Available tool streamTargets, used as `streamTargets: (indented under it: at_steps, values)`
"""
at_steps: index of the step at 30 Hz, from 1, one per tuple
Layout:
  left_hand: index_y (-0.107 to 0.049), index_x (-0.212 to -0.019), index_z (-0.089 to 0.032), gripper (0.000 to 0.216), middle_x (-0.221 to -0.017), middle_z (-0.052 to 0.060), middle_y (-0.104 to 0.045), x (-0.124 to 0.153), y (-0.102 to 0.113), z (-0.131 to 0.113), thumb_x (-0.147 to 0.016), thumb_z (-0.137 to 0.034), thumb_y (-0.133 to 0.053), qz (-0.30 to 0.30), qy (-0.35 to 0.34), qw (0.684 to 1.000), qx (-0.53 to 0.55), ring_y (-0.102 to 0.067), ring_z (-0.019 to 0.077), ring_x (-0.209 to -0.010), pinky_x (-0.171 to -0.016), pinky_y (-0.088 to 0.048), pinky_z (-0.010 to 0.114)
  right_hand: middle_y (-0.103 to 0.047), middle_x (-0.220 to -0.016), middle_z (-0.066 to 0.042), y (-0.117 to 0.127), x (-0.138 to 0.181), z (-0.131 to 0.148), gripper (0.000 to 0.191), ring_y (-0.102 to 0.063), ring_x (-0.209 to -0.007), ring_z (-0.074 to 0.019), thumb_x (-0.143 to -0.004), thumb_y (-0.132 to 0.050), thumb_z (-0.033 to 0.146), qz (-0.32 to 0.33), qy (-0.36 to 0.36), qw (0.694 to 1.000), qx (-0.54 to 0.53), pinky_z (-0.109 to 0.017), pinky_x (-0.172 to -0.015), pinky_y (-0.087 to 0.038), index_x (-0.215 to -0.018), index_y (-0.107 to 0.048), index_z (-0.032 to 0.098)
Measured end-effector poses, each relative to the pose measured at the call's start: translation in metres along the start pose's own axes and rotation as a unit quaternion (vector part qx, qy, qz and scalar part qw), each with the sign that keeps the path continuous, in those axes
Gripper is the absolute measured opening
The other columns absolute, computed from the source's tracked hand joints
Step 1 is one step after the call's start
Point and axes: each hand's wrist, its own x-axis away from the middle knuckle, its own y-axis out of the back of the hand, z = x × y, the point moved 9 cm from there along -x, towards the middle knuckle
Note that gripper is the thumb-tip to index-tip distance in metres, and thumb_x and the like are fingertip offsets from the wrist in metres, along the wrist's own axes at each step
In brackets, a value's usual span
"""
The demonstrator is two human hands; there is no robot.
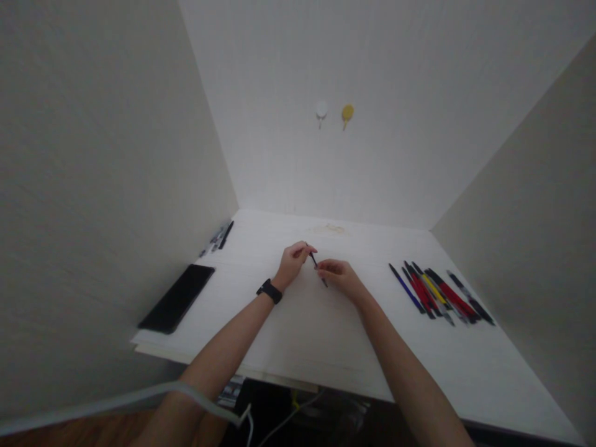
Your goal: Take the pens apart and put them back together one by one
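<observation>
Between my two hands is a thin dark pen (313, 259), slanting from upper left to lower right above the white table. My left hand (294, 259), with a black watch on its wrist, pinches the upper end. Closed lightly around the pen's lower part are the fingertips of my right hand (336, 274), and a dark tip pokes out below them. Whether the pen is whole or only one part of it is too small to tell.
To the right lies a group of pens (431, 292) in blue, red, yellow and black. A black tablet or phone (179, 299) rests at the left edge. Behind it are a black pen (226, 234) and small clear pieces (213, 241). Walls enclose the white table (302, 338).
</observation>
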Motion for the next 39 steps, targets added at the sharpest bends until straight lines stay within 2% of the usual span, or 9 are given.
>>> streamTargets:
  at_steps: [4, 6, 9, 12, 16, 21, 30, 35, 39]
  values:
    - [-0.069, -0.080, -0.016, 0.039, -0.074, 0.005, -0.060, 0.001, -0.004, -0.009, -0.091, -0.048, -0.049, 0.017, -0.053, 0.998, -0.019, -0.052, 0.0133, -0.067, -0.062, -0.039, 0.027, -0.069, -0.084, -0.004, 0.001, -0.004, 0.002, 0.028, -0.061, -0.075, -0.0165, -0.072, -0.070, 0.043, -0.011, 0.034, 0.999, 0.022, -0.030, -0.071, -0.046, -0.088, -0.070, 0.020]
    - [-0.069, -0.088, -0.017, 0.038, -0.082, 0.006, -0.063, 0.000, 0.001, -0.009, -0.093, -0.047, -0.045, -0.004, -0.058, 0.997, -0.042, -0.054, 0.0143, -0.072, -0.066, -0.041, 0.028, -0.069, -0.085, -0.004, 0.003, -0.005, 0.002, 0.028, -0.061, -0.075, -0.0164, -0.074, -0.069, 0.044, -0.022, 0.044, 0.998, 0.038, -0.029, -0.070, -0.046, -0.089, -0.069, 0.020]
    - [-0.064, -0.104, -0.018, 0.038, -0.093, 0.007, -0.064, 0.002, 0.027, -0.002, -0.098, -0.039, -0.033, -0.134, -0.025, 0.983, -0.121, -0.055, 0.0156, -0.078, -0.073, -0.043, 0.030, -0.068, -0.085, -0.003, 0.011, -0.005, 0.002, 0.027, -0.061, -0.074, -0.0157, -0.075, -0.068, 0.044, -0.052, 0.051, 0.996, 0.058, -0.028, -0.068, -0.046, -0.087, -0.068, 0.020]
    - [-0.061, -0.103, -0.019, 0.029, -0.096, 0.008, -0.063, 0.009, 0.047, 0.004, -0.096, -0.033, -0.036, -0.233, 0.039, 0.933, -0.270, -0.055, 0.0205, -0.092, -0.086, -0.041, 0.036, -0.069, -0.087, -0.003, 0.024, -0.005, 0.001, 0.027, -0.061, -0.075, -0.0161, -0.073, -0.069, 0.044, -0.098, 0.056, 0.992, 0.058, -0.029, -0.069, -0.046, -0.087, -0.067, 0.020]
    - [-0.063, -0.093, -0.021, 0.018, -0.107, 0.010, -0.056, 0.011, 0.039, 0.010, -0.084, -0.037, -0.058, -0.190, 0.094, 0.869, -0.447, -0.048, 0.0272, -0.105, -0.091, -0.036, 0.042, -0.070, -0.091, -0.005, 0.036, -0.004, 0.000, 0.027, -0.063, -0.077, -0.0174, -0.073, -0.070, 0.043, -0.138, 0.058, 0.988, 0.044, -0.030, -0.070, -0.046, -0.087, -0.066, 0.020]
    - [-0.065, -0.088, -0.022, 0.023, -0.113, 0.010, -0.049, 0.012, 0.024, 0.007, -0.075, -0.040, -0.068, -0.130, 0.091, 0.844, -0.512, -0.043, 0.0291, -0.110, -0.093, -0.033, 0.043, -0.071, -0.095, -0.006, 0.042, -0.005, -0.001, 0.027, -0.063, -0.080, -0.0184, -0.073, -0.070, 0.042, -0.159, 0.071, 0.984, 0.039, -0.030, -0.072, -0.046, -0.088, -0.067, 0.021]
    - [-0.070, -0.086, -0.023, 0.016, -0.117, 0.010, -0.049, 0.011, 0.020, 0.015, -0.080, -0.036, -0.065, -0.082, 0.103, 0.848, -0.513, -0.040, 0.0288, -0.113, -0.093, -0.031, 0.044, -0.070, -0.091, -0.005, 0.041, -0.005, -0.001, 0.028, -0.061, -0.074, -0.0165, -0.073, -0.069, 0.043, -0.155, 0.065, 0.984, 0.054, -0.029, -0.068, -0.044, -0.088, -0.067, 0.020]
    - [-0.071, -0.078, -0.023, 0.011, -0.117, 0.009, -0.052, 0.009, 0.018, 0.017, -0.078, -0.034, -0.068, -0.084, 0.074, 0.866, -0.488, -0.040, 0.0302, -0.112, -0.090, -0.032, 0.045, -0.069, -0.088, -0.006, 0.042, -0.006, -0.001, 0.031, -0.060, -0.072, -0.0168, -0.072, -0.069, 0.045, -0.156, 0.063, 0.983, 0.076, -0.030, -0.066, -0.045, -0.089, -0.067, 0.019]
    - [-0.070, -0.082, -0.025, 0.009, -0.118, 0.008, -0.052, 0.007, 0.019, 0.016, -0.082, -0.032, -0.064, -0.098, 0.064, 0.874, -0.472, -0.042, 0.0292, -0.111, -0.089, -0.032, 0.044, -0.070, -0.091, -0.007, 0.044, -0.006, -0.002, 0.033, -0.060, -0.073, -0.0175, -0.073, -0.066, 0.048, -0.165, 0.063, 0.980, 0.097, -0.031, -0.067, -0.045, -0.090, -0.066, 0.019]
